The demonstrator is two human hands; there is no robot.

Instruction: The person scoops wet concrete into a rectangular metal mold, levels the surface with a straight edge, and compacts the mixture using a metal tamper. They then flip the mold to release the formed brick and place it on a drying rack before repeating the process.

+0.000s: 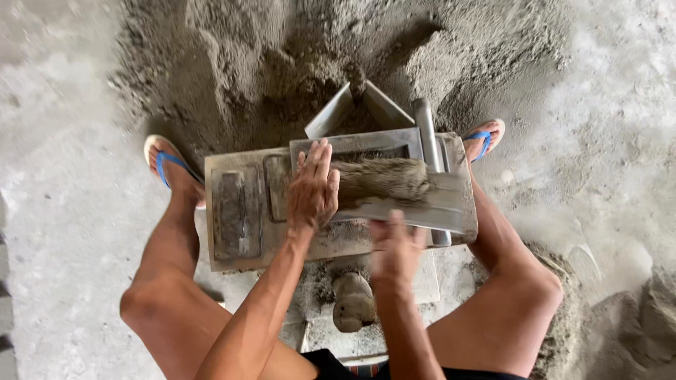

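Observation:
A grey metal block mould (239,211) lies on the ground between my knees, in front of a heap of damp grey sand-cement mix (282,63). My left hand (313,186) lies flat, fingers spread, on the mix (384,179) packed into the mould's middle cavity. My right hand (396,248) is blurred at the mould's near edge and seems to grip a flat metal plate (443,204) lying across the mould's right side. A metal scoop (359,109) rests behind the mould against the heap.
My bare legs straddle the mould, feet in blue flip-flops, left (165,165) and right (484,137). A rounded stone (353,302) sits on a slab below the mould. Pale concrete floor (56,176) surrounds the heap; more mix lies at lower right (634,317).

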